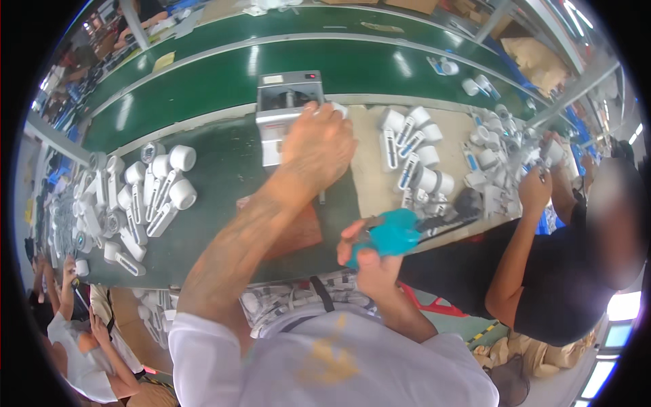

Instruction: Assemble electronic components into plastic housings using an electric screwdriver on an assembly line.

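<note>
My left hand (320, 146) reaches far over the bench with its fingers curled, against the right side of a small grey-and-white screw feeder (271, 129). A white plastic part (340, 108) shows past its fingers; most of it is hidden by the hand. Nearer to me, my right hand (373, 268) is closed round a teal electric screwdriver (393, 234), somewhat blurred. A dark cord seems to run off it to the right. Below my left forearm lies a reddish-brown pad (295, 230), partly covered by the arm.
White handheld devices with round heads (163, 183) crowd the left of the bench. More white devices (413, 149) lie on brown cardboard (369, 176) at the right. A green conveyor (203, 74) runs behind. A co-worker's arm (522, 251) works close on the right; others sit at the left.
</note>
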A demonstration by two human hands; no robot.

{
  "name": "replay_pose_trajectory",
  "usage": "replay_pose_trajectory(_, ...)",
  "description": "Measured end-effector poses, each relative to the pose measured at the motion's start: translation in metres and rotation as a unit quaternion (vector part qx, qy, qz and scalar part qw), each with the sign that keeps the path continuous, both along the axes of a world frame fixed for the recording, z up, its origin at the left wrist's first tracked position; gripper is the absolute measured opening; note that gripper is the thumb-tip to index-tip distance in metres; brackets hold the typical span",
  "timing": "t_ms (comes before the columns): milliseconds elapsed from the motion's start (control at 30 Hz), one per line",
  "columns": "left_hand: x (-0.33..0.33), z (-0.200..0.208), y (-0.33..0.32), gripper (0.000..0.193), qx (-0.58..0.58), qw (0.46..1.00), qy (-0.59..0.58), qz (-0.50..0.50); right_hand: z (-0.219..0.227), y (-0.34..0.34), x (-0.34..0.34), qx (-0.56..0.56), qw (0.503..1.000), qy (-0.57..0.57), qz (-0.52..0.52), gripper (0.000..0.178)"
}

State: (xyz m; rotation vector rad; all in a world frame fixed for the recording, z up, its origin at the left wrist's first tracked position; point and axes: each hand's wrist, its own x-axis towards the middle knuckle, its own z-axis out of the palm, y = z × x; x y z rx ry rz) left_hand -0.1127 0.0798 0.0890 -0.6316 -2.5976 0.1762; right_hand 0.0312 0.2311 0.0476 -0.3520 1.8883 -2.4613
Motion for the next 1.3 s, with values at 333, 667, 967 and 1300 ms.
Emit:
replay_pose_trajectory(333, -0.064, -0.061, 0.051, 0.031, -0.312, 0.930, -0.132, 0.145, -0.013, 0.016, 0.007, -0.044, 0.999, 0.015, -0.009, 0.072)
replay_pose_trajectory(667, -0.123, -0.194, 0.039, 0.017, -0.432, 0.847, 0.073, 0.300, -0.008, 0.015, 0.006, -0.023, 0.999, 0.018, 0.024, 0.070)
replay_pose_trajectory(967, -0.001, -0.063, 0.037, 0.019, 0.127, 0.991, 0.024, 0.032, -0.009, 0.012, 0.000, -0.012, 1.000, 0.022, -0.008, 0.068)
replay_pose_trajectory(1300, 0.106, -0.056, -0.060, 0.027, 0.394, 0.904, -0.162, -0.036, -0.005, -0.001, -0.029, -0.041, 0.997, 0.060, -0.007, 0.066)
